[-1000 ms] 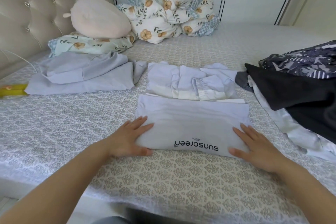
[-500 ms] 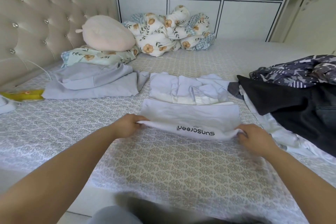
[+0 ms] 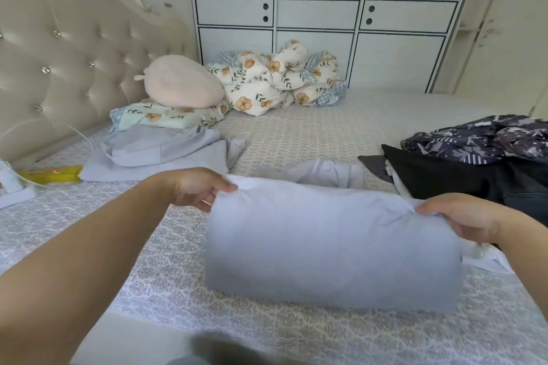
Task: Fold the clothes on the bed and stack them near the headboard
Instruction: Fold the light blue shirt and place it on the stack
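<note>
Hands pinch the top corners of a pale folded garment (image 3: pixel 332 243): left hand (image 3: pixel 197 187), right hand (image 3: pixel 462 218). It hangs above the bed (image 3: pixel 148 290), near a dark clothes pile (image 3: pixel 474 169).

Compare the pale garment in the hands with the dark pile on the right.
The pale lavender garment is lifted, each top corner pinched by the left hand and right hand; the dark clothes pile lies untouched. The garment hangs smooth and folded; the pile is crumpled. Both are over the bed.
</note>
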